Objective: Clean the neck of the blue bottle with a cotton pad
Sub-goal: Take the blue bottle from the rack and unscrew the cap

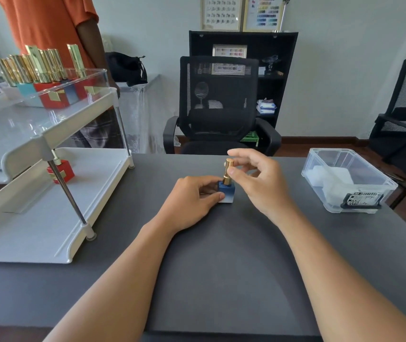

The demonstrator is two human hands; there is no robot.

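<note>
A small square blue bottle (227, 192) with a tall gold cap (228, 172) stands upright on the dark grey table (221, 267), near its far middle. My left hand (192, 201) grips the bottle's blue base from the left, thumb against its front. My right hand (258, 180) pinches the gold cap between thumb and fingers from the right. The bottle's neck is hidden under the cap. White cotton pads (330, 177) lie in a clear plastic box (350, 191) at the right of the table.
A white two-tier rack (48, 193) stands at the left; its upper shelf holds a clear tray (78, 92) with several gold-capped bottles, its lower shelf a red bottle (61, 171). A person in an orange shirt (48, 23) stands behind it. Black office chairs (219, 107) face the table's far edge.
</note>
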